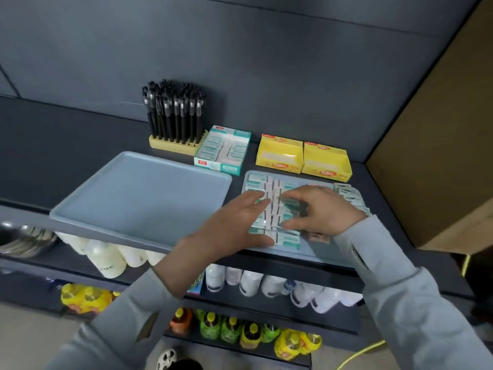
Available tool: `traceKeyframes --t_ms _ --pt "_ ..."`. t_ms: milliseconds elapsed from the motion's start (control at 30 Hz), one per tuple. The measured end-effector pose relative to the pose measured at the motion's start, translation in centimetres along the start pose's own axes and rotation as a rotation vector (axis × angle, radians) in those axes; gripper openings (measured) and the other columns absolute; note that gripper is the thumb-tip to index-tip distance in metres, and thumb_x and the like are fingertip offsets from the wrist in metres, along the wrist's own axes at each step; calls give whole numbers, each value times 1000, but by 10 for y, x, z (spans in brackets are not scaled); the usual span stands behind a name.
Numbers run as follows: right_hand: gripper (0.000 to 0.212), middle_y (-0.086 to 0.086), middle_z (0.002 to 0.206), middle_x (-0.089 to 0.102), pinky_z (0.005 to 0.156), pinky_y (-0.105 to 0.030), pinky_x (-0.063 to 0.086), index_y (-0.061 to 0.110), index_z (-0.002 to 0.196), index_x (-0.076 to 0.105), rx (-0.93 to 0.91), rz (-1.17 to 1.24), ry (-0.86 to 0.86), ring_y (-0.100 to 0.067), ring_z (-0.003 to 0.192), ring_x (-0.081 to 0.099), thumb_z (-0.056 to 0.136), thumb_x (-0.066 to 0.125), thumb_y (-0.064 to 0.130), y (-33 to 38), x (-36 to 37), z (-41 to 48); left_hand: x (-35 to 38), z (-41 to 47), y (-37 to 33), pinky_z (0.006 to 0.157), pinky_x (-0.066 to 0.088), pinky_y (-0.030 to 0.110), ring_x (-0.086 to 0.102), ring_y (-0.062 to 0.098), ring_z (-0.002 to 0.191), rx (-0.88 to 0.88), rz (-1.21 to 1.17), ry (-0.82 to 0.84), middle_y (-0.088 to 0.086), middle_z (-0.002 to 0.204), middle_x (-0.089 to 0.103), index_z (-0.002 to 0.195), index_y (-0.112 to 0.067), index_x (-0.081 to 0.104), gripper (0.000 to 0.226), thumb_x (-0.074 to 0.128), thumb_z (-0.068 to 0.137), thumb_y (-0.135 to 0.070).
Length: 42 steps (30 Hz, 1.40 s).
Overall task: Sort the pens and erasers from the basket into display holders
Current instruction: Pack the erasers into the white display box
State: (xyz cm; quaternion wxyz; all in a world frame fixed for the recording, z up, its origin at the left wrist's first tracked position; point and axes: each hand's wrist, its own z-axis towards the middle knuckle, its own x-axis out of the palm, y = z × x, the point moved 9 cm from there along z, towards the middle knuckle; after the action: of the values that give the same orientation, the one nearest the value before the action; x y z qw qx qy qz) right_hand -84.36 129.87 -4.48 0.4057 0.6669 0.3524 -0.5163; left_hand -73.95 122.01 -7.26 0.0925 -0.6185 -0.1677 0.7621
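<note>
Two rows of erasers lie in the small tray, long axes running left-right. My right grip, directly over them, curls round a few; my left grip rests flat-fingered on the left row. Their display box sits behind-left.

trays smooth matt plastic | pen holder pale wood | eraser boxes glossy card | sleeves cloth
</note>
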Motion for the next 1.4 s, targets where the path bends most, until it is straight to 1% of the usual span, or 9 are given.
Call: traceKeyframes --t_ms 100,167,233,400,633,800,933,1233,1400 --pt "66 -5 123 55 91 -32 41 21 131 54 24 -20 -1 -23 112 49 75 75 50 1 13 1 -1 2 -2 110 32 34 44 33 131 -18 66 -47 17 140 50 135 -2 52 66 75 81 -33" --pt "62 -6 118 54 85 -32 41 20 128 55 37 -30 -37 -24 109 50 76 75 47 3 12 2 -4 6 3 100 41 37 54 37 116 -62 92 -54 17 125 60 124 -1 61 51 76 80 -22" --pt "63 -6 117 53 83 -32 41 18 126 55 46 -35 -48 -24 108 50 76 74 52 3 10 2 -9 10 1 100 35 34 48 32 118 -63 135 -61 12 129 57 130 -6 56 50 69 86 -25" --pt "79 -8 128 53 98 -39 41 15 130 51 88 -63 34 -27 116 48 70 74 60 -3 9 8 -2 20 8 116 17 33 20 27 142 -99 253 60 10 155 27 149 -11 30 83 57 86 -58" --pt "63 -7 110 55 74 -30 37 14 118 58 64 -33 33 -21 93 46 70 79 50 4 9 12 -7 23 12 103 35 34 40 26 119 -176 212 66 9 135 45 138 -11 45 76 65 81 -57" --pt "75 -7 118 50 85 -35 44 16 123 55 77 -49 29 -24 104 48 66 80 57 6 8 11 -10 23 16 102 38 37 37 23 116 -246 157 87 9 127 42 135 -12 46 85 69 72 -65" --pt "74 -6 116 52 82 -32 42 16 122 53 99 -49 22 -23 103 50 66 81 54 6 5 13 -10 21 13 95 41 33 44 22 111 -252 97 57 7 123 47 131 -13 42 85 74 68 -60" --pt "82 -4 125 46 88 -32 40 19 132 46 114 2 54 -23 111 48 66 82 52 -1 7 6 -12 13 -2 100 41 34 49 26 114 -133 200 -47 9 129 47 139 -16 44 61 62 88 -43" --pt "68 -6 113 52 83 -33 44 14 122 54 115 -48 53 -22 99 50 71 77 53 1 8 10 -8 16 -1 92 42 36 51 27 104 -131 291 -38 10 118 57 137 -16 46 55 53 90 -45"
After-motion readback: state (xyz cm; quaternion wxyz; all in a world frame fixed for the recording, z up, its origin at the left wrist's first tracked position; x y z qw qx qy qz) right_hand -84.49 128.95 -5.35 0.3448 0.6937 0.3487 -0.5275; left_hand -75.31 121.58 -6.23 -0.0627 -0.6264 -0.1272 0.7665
